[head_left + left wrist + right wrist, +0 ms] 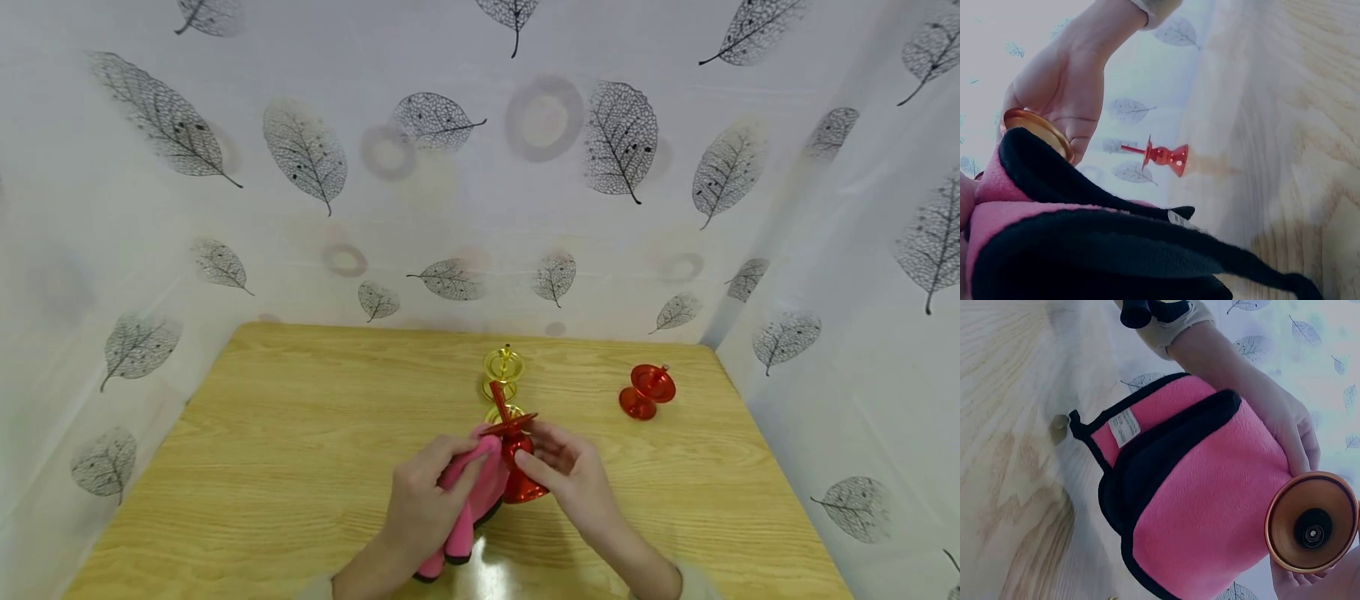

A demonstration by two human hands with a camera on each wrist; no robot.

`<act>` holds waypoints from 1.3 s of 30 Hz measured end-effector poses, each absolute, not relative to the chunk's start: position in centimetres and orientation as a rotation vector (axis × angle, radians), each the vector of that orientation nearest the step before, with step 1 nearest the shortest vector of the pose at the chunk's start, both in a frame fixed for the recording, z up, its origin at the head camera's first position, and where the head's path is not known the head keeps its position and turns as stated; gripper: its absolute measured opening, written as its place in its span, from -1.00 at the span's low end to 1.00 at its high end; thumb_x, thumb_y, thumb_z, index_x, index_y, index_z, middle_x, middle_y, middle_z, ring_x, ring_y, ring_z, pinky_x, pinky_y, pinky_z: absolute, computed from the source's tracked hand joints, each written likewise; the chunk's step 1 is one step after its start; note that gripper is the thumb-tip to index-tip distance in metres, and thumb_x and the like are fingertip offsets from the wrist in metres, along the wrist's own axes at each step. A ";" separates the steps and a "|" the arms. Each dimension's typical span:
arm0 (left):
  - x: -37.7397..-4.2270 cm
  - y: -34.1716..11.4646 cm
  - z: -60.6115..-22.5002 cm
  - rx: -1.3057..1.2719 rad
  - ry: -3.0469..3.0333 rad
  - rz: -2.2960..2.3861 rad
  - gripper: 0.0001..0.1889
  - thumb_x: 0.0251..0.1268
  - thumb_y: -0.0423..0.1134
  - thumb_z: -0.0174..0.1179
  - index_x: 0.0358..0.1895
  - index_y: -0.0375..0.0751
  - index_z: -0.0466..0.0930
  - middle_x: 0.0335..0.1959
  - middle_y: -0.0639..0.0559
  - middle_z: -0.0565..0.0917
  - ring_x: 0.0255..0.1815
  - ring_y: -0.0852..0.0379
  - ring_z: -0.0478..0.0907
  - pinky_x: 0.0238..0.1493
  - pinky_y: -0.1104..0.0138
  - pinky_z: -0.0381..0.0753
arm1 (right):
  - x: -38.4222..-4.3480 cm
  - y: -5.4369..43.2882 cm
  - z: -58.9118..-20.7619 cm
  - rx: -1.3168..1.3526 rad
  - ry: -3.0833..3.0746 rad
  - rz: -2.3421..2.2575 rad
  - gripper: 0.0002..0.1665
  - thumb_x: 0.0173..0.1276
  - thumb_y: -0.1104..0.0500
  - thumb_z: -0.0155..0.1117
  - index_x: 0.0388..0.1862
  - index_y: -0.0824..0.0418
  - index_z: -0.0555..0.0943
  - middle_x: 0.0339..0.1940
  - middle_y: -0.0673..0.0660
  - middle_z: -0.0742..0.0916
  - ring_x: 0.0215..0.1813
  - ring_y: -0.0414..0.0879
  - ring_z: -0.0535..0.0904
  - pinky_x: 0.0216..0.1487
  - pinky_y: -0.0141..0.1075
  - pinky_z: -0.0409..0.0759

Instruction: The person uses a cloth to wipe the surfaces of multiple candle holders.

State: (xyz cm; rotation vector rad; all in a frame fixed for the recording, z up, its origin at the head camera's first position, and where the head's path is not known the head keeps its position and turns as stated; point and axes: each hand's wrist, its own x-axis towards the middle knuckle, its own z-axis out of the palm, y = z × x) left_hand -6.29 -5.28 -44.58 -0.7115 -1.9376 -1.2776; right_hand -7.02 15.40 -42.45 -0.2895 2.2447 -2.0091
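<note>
A shiny red candle holder (pixel 522 485) with a flared base, a wide dish and a thin upright stem is tilted over the table. My right hand (pixel 583 483) holds it round the waist, thumb in front. A pink cleaning cloth (pixel 491 487) with black edging is pinched between the thumb and fingers of my left hand (pixel 423 500), against the holder's left side under the dish. In the right wrist view, the cloth (pixel 1210 500) hangs folded, its white label showing, and the holder's hollow base (pixel 1282 519) faces the camera.
Two gold candle holders (pixel 502 365) stand behind my hands, the nearer one partly hidden by the red holder. Another red candle holder (pixel 651 385) stands at the back right of the wooden table (pixel 315 417). Leaf-printed white curtains (pixel 465 208) enclose the back and sides.
</note>
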 end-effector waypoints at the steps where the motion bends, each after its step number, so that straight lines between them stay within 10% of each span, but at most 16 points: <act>1: -6.3 -5.3 -44.6 -0.703 -1.947 -1.277 -0.82 0.21 -0.49 0.48 -0.18 -0.24 0.73 -0.31 -0.06 0.83 -0.31 0.06 0.84 -0.17 0.52 0.79 | -7.0 15.3 -42.5 -0.297 2.246 -2.006 -0.45 0.49 0.28 0.34 0.38 0.50 0.52 0.20 0.44 0.73 0.04 -0.25 0.70 0.15 -0.46 0.70; 18: -5.6 -5.0 -43.8 -0.691 -2.038 -1.235 -0.73 0.04 -0.49 0.58 -0.19 -0.22 0.76 -0.30 -0.06 0.84 -0.29 0.12 0.84 -0.21 0.52 0.79 | -7.3 14.9 -43.9 -0.862 2.851 -1.805 -0.41 0.23 0.43 0.55 0.27 0.41 0.66 -0.15 0.22 0.79 -0.25 -0.27 0.75 -0.41 -0.40 0.80; 39: -5.9 -5.7 -44.2 -0.716 -2.025 -1.155 -0.67 -0.04 -0.58 0.57 -0.17 -0.29 0.74 -0.20 -0.16 0.86 -0.24 -0.02 0.87 -0.15 0.46 0.81 | -7.1 15.3 -42.5 -0.602 2.528 -1.905 -0.43 0.37 0.36 0.47 0.32 0.50 0.59 -0.02 0.39 0.83 -0.09 -0.29 0.78 -0.09 -0.36 0.83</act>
